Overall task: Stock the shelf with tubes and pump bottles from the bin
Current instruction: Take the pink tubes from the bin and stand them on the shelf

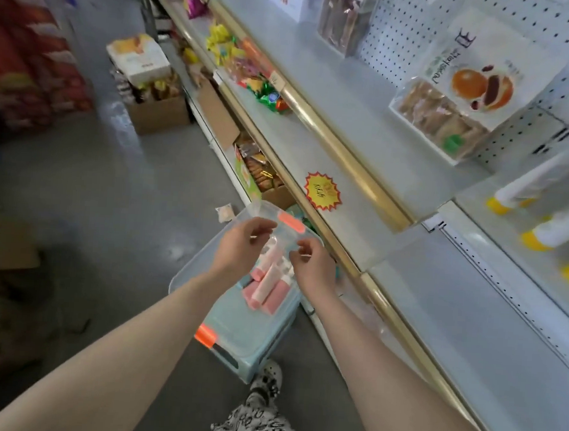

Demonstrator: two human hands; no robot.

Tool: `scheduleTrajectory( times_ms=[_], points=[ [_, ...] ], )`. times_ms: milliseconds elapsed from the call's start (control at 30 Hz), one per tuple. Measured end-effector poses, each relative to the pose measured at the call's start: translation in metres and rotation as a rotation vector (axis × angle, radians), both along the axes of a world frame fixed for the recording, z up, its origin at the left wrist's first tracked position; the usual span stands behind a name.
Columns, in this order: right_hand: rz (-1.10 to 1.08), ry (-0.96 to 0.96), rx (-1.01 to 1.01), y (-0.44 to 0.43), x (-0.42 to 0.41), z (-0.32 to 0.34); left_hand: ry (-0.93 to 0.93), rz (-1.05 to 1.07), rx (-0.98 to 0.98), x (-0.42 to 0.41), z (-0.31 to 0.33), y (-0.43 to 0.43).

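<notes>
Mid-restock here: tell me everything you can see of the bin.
The bin is clear, bluish plastic, rectangular, with orange latches at its near and far ends. It sits on a pale blue stool on the floor, beside the shelf. Pink and white tubes lie piled inside. The left hand and right hand hover over it with fingers curled; whether they pinch its clear lid is unclear.

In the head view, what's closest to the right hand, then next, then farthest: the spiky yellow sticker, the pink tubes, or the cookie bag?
1. Pink tubes, in the bin just below the right hand.
2. Spiky yellow sticker, on the front edge of the shelf.
3. Cookie bag, far back on that shelf.
</notes>
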State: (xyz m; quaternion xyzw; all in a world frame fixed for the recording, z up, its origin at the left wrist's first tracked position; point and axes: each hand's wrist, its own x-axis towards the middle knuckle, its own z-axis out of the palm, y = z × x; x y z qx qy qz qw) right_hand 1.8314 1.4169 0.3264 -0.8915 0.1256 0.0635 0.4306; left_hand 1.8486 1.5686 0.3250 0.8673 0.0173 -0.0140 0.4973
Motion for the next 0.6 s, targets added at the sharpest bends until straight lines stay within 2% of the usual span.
scheduleTrajectory(
  times_ms=[233, 600],
  points=[
    [-0.02, 0.245, 0.112, 0.013, 0.054, -0.059, 0.123, 0.007, 0.037, 0.055, -0.052, 0.012],
    [-0.085, 0.544, 0.006, 0.025, 0.081, -0.182, 0.319, -0.174, 0.138, 0.109, -0.186, 0.02]
  ],
)
